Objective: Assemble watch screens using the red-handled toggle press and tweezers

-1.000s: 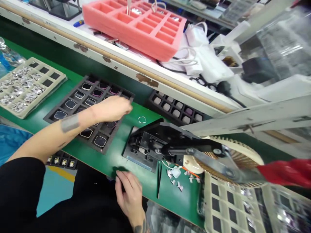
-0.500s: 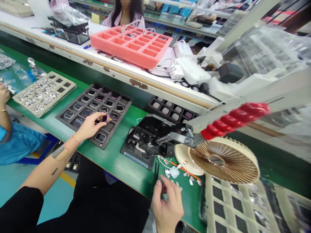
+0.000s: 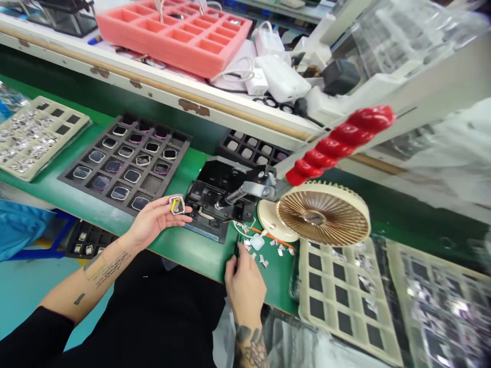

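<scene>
Cradling a small square frame (image 3: 177,205) on the open left hand (image 3: 153,221), the person rests it face up on the fingers (image 3: 180,220), just left of the black hand press (image 3: 220,197). A yellow patch shows inside the frame; no brand or writing can be read on it or elsewhere. The right hand (image 3: 245,290) is curled at the near edge of the green worktop (image 3: 199,258), beside the tweezers (image 3: 236,249); whether it grips them cannot be told. The step in hand looks like checking the part between tray and press, and the next move calls for a steady pinch to seat it squarely. The dark foam tray (image 3: 123,163) lies farther left.
</scene>
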The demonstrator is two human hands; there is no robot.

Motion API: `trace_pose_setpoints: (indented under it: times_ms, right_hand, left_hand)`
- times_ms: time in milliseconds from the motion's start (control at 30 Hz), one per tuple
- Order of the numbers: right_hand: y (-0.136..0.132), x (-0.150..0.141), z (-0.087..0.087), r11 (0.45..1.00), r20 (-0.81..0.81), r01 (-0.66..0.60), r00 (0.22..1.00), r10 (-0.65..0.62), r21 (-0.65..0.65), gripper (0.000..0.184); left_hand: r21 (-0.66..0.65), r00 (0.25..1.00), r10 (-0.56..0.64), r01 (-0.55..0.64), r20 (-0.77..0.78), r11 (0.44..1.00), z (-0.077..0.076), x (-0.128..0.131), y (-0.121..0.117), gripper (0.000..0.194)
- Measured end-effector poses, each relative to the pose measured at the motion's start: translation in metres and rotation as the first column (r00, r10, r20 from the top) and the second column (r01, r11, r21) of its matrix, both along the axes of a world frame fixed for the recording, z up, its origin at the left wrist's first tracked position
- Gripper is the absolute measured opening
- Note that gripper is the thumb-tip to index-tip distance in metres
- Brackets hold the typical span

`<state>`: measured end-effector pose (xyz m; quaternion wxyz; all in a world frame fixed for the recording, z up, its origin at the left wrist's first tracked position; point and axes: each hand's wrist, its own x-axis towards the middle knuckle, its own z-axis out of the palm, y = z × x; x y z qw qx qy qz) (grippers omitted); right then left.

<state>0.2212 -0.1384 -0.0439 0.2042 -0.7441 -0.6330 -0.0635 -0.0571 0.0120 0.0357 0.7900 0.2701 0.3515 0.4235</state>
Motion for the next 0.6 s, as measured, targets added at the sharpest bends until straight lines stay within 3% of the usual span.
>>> trace_pose_setpoints:
  times_ms: [100,200,400,500,600]
  right_hand:
    - [-0.005,-0.003,0.005,0.987,-0.19,-0.023,0.98,0.054,0.157,0.031]
    - [-0.012,-0.006,0.011,0.959,-0.443,0.037,0.891,0.096,0.282,0.02]
    - [-0.025,0.0,0.019,0.985,-0.684,0.014,0.721,0.11,0.173,0.021]
    - [-0.029,0.002,0.031,0.969,-0.746,-0.049,0.629,0.219,0.242,0.025]
    - [-0.024,-0.01,0.046,0.914,-0.643,-0.021,0.704,0.301,0.404,0.033]
  left_hand:
    - [-0.039,0.998,-0.063,0.064,0.029,0.997,-0.009,0.012,-0.008,0.046]
    - [-0.038,0.993,-0.115,0.116,0.034,0.993,-0.014,0.016,-0.015,0.046]
    - [-0.076,0.988,-0.148,0.144,-0.046,0.987,-0.019,0.019,-0.027,0.039]
    - [-0.109,0.981,-0.161,0.149,-0.107,0.983,-0.02,0.028,-0.031,0.033]
    - [-0.107,0.967,-0.21,0.195,-0.145,0.975,-0.017,0.042,-0.038,0.039]
